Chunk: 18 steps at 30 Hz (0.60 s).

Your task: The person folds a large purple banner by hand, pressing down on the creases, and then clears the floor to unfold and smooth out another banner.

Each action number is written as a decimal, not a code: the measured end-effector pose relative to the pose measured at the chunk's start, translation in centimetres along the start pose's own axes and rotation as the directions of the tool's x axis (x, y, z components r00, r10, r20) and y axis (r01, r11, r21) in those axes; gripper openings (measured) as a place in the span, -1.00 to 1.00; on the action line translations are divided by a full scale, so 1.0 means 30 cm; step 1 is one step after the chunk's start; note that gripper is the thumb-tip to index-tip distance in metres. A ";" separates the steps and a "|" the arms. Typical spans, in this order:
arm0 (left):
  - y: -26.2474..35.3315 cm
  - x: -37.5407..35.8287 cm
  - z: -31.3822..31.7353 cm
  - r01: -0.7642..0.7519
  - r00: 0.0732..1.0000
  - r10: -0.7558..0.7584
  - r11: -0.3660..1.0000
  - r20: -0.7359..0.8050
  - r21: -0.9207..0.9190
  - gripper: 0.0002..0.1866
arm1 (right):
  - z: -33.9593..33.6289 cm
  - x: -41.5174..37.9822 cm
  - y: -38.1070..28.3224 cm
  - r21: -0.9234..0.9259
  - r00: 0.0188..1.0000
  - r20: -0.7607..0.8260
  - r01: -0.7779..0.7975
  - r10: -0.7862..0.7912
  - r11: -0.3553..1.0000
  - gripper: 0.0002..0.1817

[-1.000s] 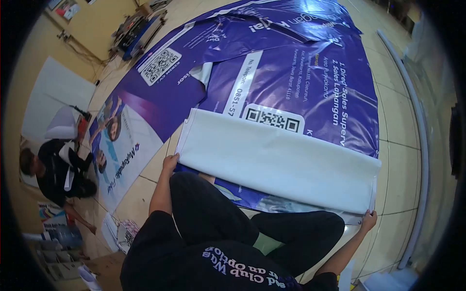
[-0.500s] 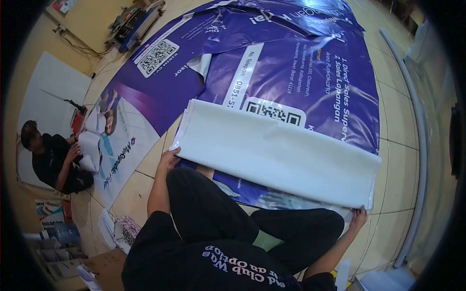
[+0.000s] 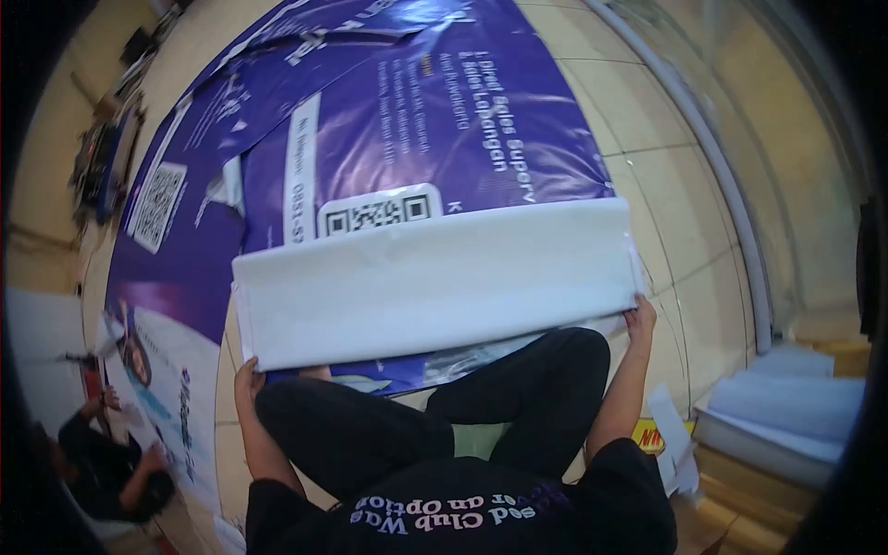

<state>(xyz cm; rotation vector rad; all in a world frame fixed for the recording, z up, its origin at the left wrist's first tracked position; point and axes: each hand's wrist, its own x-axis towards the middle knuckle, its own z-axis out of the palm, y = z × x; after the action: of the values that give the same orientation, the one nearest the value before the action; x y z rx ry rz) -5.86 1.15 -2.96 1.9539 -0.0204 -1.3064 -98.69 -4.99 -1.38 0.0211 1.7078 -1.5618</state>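
A large purple printed banner [image 3: 444, 120] lies spread on the floor before my crossed legs. Its near part is folded over, so a white backside strip [image 3: 435, 282] faces up. My left hand [image 3: 248, 377] has its fingers closed on the near left corner of this fold. At the near right corner, my right hand [image 3: 640, 319] pinches the edge in the same way. Part of a QR code [image 3: 379, 215] shows just beyond the fold. Below the white strip, a little printed surface peeks out by my knees.
At the left a co-worker [image 3: 111, 462] in dark clothes sits by another white and purple banner [image 3: 171, 398]. A long grey tube [image 3: 712, 148] runs along the right. White sheets [image 3: 786, 402] are stacked at lower right, near a yellow packet [image 3: 650, 435]. Equipment [image 3: 97, 166] stands far left.
My view has turned to the right, so the banner and co-worker appear farther left and the fold lies more level. Both hands keep hold of the fold's corners.
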 end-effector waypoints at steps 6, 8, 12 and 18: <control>0.059 -0.057 0.034 -0.237 0.968 0.249 0.930 0.009 -0.283 -0.68 | -0.005 0.093 -0.129 -0.478 0.997 0.036 -0.038 0.063 0.877 -0.70; 0.188 -0.237 0.092 -0.296 0.955 0.270 0.901 -0.123 -0.317 -0.70 | 0.040 -0.003 -0.219 -0.436 0.980 0.127 0.196 -0.156 0.878 -0.60; 0.240 -0.427 0.051 -0.573 0.817 0.508 0.767 -0.274 -0.287 -0.71 | 0.020 -0.093 -0.355 -0.281 0.958 0.205 0.253 -0.200 0.926 -0.58; 0.203 -0.541 -0.136 -0.720 0.663 0.640 0.687 -0.389 -0.096 -0.54 | -0.152 -0.201 -0.413 -0.179 0.900 0.302 0.377 -0.314 0.909 -0.61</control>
<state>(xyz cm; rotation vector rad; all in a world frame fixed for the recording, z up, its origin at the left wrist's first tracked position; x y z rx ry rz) -7.98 5.86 14.10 1.6625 -0.3881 -0.4412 -103.34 -1.15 11.83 -0.6226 1.7277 -1.5174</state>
